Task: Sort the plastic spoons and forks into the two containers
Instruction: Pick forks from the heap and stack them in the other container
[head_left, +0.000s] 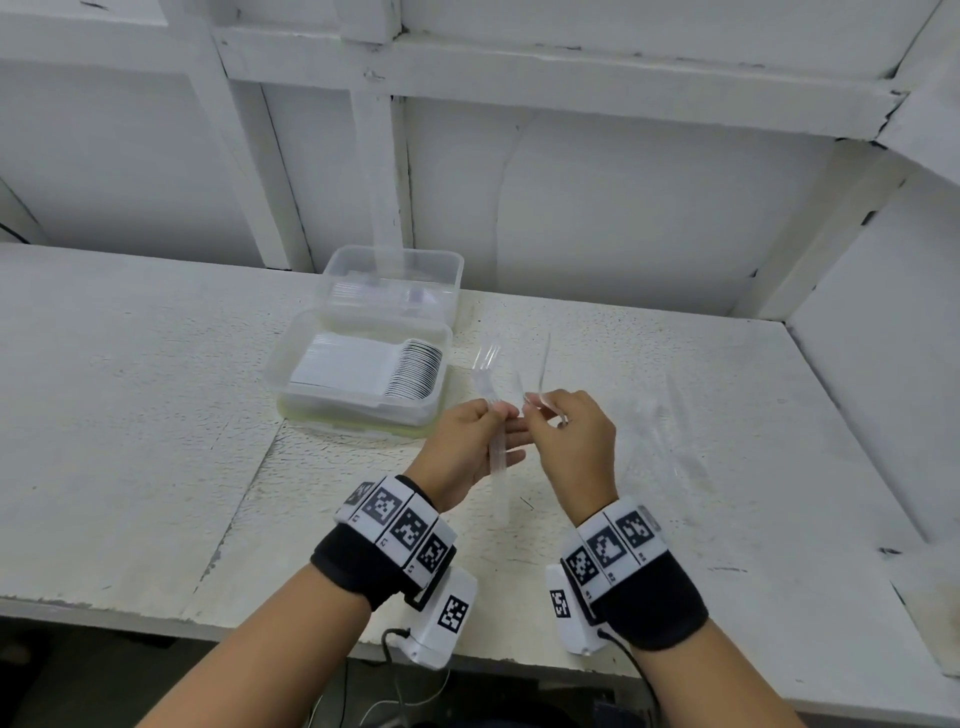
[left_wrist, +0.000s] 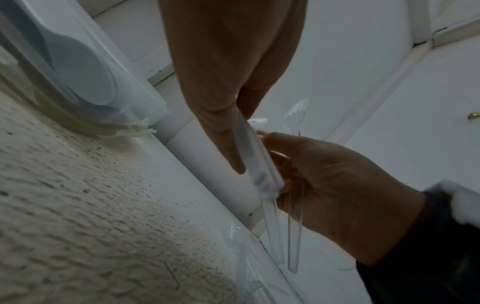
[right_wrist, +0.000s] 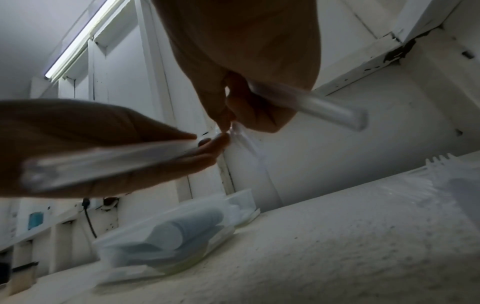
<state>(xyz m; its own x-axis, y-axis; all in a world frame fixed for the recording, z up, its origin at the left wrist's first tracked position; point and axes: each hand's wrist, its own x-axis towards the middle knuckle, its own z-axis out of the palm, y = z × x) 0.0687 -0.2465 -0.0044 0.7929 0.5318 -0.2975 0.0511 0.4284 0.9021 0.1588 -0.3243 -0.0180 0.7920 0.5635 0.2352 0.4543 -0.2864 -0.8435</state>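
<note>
Forks (head_left: 487, 364), clear plastic, are held upright in the left hand (head_left: 467, 447), gripped at the handles between thumb and curled fingers, tines up. A bundle of handles is seen across the left palm in the right wrist view (right_wrist: 109, 162). More clear cutlery (head_left: 543, 364) is pinched in the right hand (head_left: 569, 434), fingers curled round it; fork or spoon cannot be told. Fingertips of both hands are touching, above the table (head_left: 156, 415).

Loose clear cutlery (head_left: 660, 431) is seen lying on the table right of the hands, faint; fork tines show in the right wrist view (right_wrist: 439, 162).

Near container (head_left: 358, 374) is seen left of the hands, filled with stacked white spoons (head_left: 410, 374). Far container (head_left: 395, 280) is set just behind it, touching, with clear pieces inside.
</note>
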